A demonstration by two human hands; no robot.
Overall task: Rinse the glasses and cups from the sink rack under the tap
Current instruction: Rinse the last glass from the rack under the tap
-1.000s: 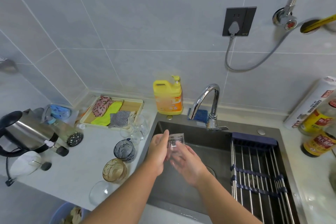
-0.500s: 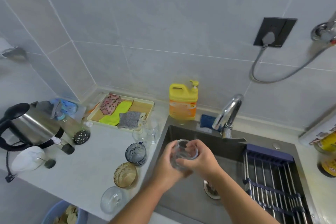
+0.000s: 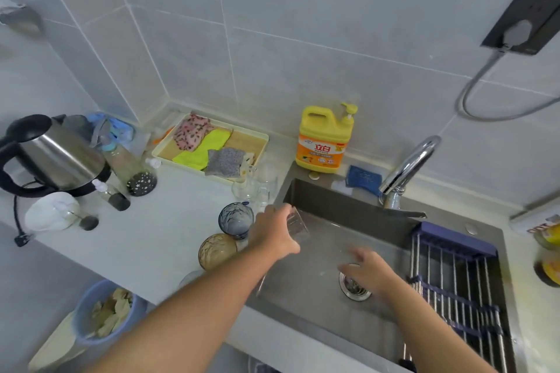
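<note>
Head view: left hand (image 3: 272, 233) grips clear glass (image 3: 296, 224) (tilted) over sink (image 3: 333, 200); right hand (image 3: 368, 269) slack, empty.

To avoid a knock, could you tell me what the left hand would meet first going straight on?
The left hand would probably meet the clear glasses on the counter first, though depth is unclear.

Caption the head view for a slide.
Left hand holds a clear glass at the left edge of the sink; right hand hovers open above the drain.

Cups (image 3: 235, 220) on counter (image 3: 151, 239) left of sink (image 3: 315, 269), probably glasses (image 3: 253, 189) behind them, rack (image 3: 454, 278) across sink's right.
</note>
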